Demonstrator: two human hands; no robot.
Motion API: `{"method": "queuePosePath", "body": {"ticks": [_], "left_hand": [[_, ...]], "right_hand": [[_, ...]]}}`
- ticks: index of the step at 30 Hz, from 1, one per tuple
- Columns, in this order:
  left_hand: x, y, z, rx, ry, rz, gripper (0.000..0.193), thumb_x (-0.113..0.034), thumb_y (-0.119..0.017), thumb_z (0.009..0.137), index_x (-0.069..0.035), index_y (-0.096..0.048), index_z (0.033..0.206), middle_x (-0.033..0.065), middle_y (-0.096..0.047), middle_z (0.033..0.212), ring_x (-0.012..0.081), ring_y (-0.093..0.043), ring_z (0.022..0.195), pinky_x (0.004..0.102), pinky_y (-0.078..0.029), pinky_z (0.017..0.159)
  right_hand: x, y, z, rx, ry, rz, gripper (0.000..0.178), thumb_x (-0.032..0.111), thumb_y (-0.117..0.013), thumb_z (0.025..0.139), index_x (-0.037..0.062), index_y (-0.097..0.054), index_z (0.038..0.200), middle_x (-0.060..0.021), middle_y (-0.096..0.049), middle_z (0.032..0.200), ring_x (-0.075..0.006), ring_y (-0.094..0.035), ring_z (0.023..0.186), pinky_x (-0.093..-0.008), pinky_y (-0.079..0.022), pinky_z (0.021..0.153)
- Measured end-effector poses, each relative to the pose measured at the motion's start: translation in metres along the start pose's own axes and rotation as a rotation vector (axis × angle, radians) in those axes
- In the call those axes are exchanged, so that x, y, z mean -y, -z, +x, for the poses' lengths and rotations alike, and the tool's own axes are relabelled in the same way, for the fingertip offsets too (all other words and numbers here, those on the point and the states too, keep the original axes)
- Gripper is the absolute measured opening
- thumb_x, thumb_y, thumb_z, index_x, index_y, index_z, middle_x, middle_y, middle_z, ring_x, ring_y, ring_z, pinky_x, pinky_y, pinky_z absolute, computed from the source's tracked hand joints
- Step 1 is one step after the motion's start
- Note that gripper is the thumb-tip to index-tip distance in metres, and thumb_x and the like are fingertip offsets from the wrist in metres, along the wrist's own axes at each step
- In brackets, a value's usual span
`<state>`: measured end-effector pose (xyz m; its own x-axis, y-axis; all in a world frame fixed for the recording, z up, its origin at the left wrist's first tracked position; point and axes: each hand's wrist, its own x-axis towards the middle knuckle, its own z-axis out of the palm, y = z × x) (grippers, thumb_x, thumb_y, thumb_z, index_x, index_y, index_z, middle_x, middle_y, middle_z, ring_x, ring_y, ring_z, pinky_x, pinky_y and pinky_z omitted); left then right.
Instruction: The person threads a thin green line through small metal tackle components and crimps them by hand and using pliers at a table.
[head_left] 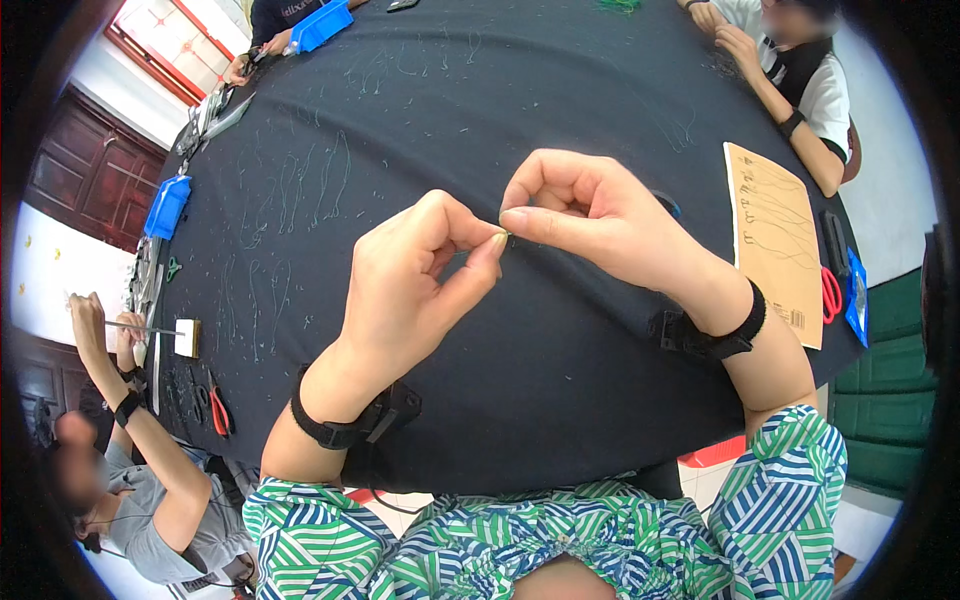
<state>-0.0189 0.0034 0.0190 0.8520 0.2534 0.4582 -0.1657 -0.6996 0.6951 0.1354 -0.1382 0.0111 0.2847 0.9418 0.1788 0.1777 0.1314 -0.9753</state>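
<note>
My left hand (405, 275) and my right hand (600, 212) meet over the middle of the black-covered table (520, 400). Thumb and index finger are pinched together on each, and the fingertips almost touch. Between them shows a tiny yellowish-green bit, too small to name. To the left of my hands, thin green threads with small knotted or looped ends (330, 185) lie spread in rows on the cloth. On the right lies a brown card (775, 240) with thin dark lines on it.
Red-handled scissors (831, 294), a dark case and a blue packet (857, 298) lie beside the card. Left are red-handled pliers (219, 408), a blue bin (167, 207) and green scissors (174, 267). Other people sit at the left, far left and far right edges; one holds a thin rod.
</note>
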Motion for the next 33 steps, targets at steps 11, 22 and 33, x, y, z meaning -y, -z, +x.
{"method": "queuePosePath", "body": {"ticks": [11,22,33], "left_hand": [[0.001,0.000,0.001,-0.068,0.037,-0.063,0.010,0.000,-0.070,0.083,0.000,-0.060,0.083,0.0019,-0.062,0.069,0.0033,-0.053,0.059,0.0193,-0.040,0.051],[0.002,-0.002,0.001,-0.124,0.065,-0.121,0.008,0.000,-0.069,0.085,0.000,-0.061,0.084,0.0021,-0.063,0.073,0.0026,-0.055,0.062,0.0186,-0.042,0.054],[0.007,0.000,0.001,-0.014,-0.048,0.040,0.012,0.002,-0.070,0.080,-0.003,-0.059,0.082,0.0037,-0.062,0.071,0.0106,-0.054,0.059,0.0247,-0.040,0.052]], "right_hand": [[-0.017,-0.017,-0.003,-0.038,0.016,0.199,0.013,0.016,-0.063,0.095,0.0046,-0.057,0.091,0.0067,-0.052,0.073,0.0009,-0.042,0.063,-0.0166,-0.033,0.055],[0.004,-0.020,-0.013,-0.144,0.259,-0.442,0.007,0.007,-0.065,0.082,0.0041,-0.058,0.082,-0.0041,-0.054,0.061,-0.0090,-0.051,0.052,-0.0251,-0.039,0.050],[0.003,-0.009,-0.001,-0.307,0.704,-0.733,0.013,0.002,-0.072,0.077,0.0054,-0.068,0.088,-0.0042,-0.061,0.066,-0.0129,-0.048,0.049,-0.0266,-0.037,0.048]]}}
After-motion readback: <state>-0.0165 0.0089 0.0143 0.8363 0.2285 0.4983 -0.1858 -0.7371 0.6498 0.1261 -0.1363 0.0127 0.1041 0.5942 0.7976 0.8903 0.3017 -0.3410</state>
